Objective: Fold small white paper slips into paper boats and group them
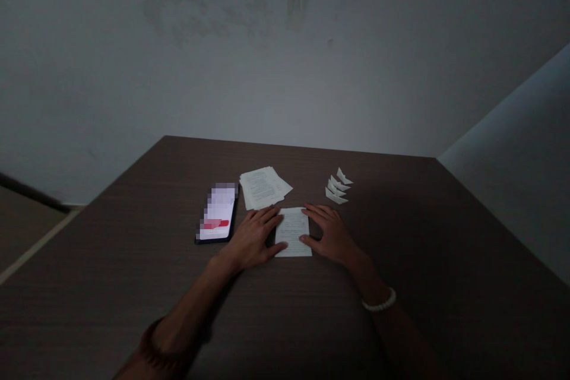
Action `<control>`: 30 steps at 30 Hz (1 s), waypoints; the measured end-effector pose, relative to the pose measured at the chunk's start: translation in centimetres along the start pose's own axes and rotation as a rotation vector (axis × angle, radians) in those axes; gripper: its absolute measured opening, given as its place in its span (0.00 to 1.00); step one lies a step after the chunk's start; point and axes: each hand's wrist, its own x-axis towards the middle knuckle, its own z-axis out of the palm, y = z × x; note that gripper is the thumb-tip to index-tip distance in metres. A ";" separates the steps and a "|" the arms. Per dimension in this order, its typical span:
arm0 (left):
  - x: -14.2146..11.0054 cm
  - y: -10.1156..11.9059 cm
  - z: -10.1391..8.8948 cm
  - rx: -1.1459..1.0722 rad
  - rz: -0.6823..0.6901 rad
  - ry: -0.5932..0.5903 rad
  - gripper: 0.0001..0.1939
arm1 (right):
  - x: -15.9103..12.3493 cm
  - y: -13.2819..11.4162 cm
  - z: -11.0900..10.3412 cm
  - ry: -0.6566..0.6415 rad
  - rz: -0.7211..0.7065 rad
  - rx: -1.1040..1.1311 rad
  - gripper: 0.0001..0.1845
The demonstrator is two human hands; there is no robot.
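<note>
A small printed sheet of paper lies flat on the dark wooden table, between my two hands. My left hand rests on its left edge, fingers stretched out and thumb on the lower left part. On the opposite edge lies my right hand, its fingers spread and the thumb touching the paper's right side. Neither hand grips anything. Just beyond the sheet is a loose stack of printed papers. Several small folded paper boats stand in a row beyond my right hand.
A phone with a lit, partly blurred screen lies left of the paper stack, close to my left hand. Behind the table's far edge rises a grey wall with stained, peeling patches. A pale slanted surface is at the right.
</note>
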 end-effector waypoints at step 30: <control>-0.1 0.2 -0.3 -0.107 0.019 0.036 0.34 | 0.1 -0.2 0.5 0.128 0.051 0.088 0.37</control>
